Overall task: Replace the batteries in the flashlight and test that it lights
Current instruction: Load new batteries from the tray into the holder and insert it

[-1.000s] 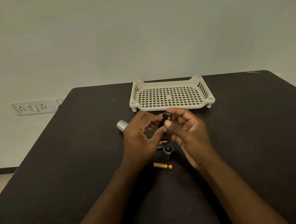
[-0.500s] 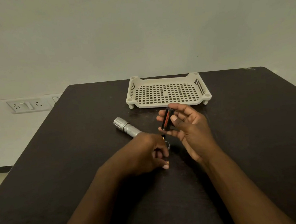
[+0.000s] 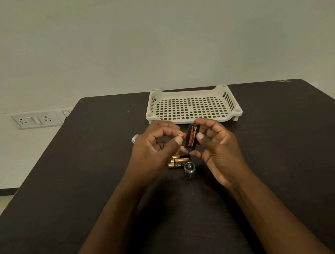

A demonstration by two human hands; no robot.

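Observation:
My right hand [image 3: 216, 148] grips a black battery holder [image 3: 192, 137] upright, with an orange-and-black battery showing in its slot. Just left of it, my left hand [image 3: 156, 146] pinches a small battery between thumb and fingers; only the copper tip [image 3: 181, 134] shows. Two black-and-copper batteries [image 3: 178, 163] lie on the dark table [image 3: 85, 177] below my hands. The round silver tail cap [image 3: 189, 168] sits beside them. My left hand covers the silver flashlight body [image 3: 135, 139] except for one end.
A cream perforated plastic tray [image 3: 193, 105] stands at the back of the table, just beyond my hands. A wall socket panel [image 3: 35, 119] is on the wall to the left. The table's left edge runs diagonally toward me.
My left hand dropped to the table near the loose battery closest to me, then rose back beside the holder. That battery no longer lies on the table. My right hand kept the holder.

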